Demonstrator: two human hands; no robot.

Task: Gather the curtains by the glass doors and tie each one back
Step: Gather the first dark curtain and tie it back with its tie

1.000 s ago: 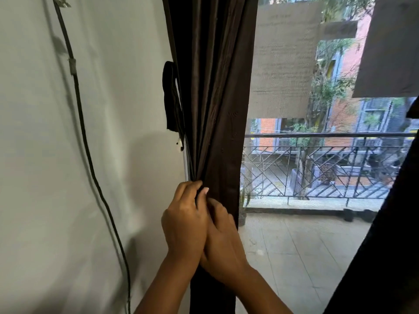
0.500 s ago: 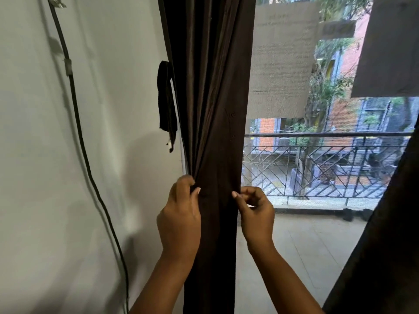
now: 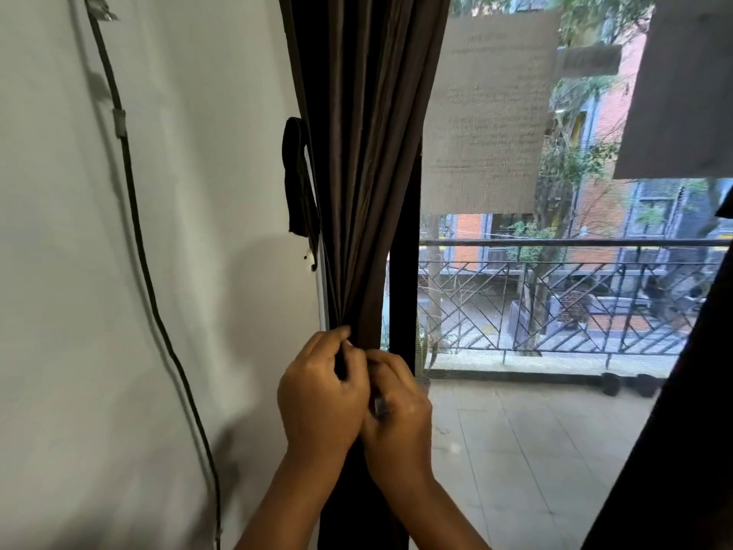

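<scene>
- Brown curtain (image 3: 365,152) cloth bunched between both hands at the narrow point, fingers (image 3: 337,343) curled tight round the folds.
- L hand (image 3: 321,398) grips the bundle from the wall side; R hand (image 3: 400,410) grips from the glass side, knuckles touching the L hand.
- Small pale thing shows between the hands, too blurred to tell what.
- Curtain hangs gathered betw. white wall (image 3: 198,271) and dark door frame (image 3: 404,303), fanning wider toward the top.
- Black tie-back strap (image 3: 297,176) hangs on the wall just beside curtain's left edge, above the hands, loose.
- Black cable (image 3: 135,216) runs down the wall, well apart to the left.
- Glass door (image 3: 555,430) to the right w/ paper sheet (image 3: 488,113) stuck on it; balcony railing (image 3: 555,303) outside.
- Second dark curtain (image 3: 682,430) at far right edge.
</scene>
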